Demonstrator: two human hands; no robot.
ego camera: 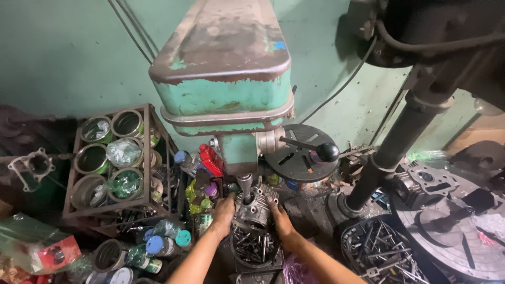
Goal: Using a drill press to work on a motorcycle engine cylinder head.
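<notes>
Grey finned metal engine cylinder (254, 208) is clamped between left hand (224, 213) and right hand (281, 218), bore axis upright, directly under green drill press spindle (244, 184).

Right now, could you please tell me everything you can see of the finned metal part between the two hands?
The finned metal part is grey and dull, apparently cast metal, with stacked cooling fins and a round bore on top. It stands upright under the green drill press's spindle, whose tip sits at the bore. The left hand and right hand press against its sides. Below it sits a container of loose metal bits.
</notes>
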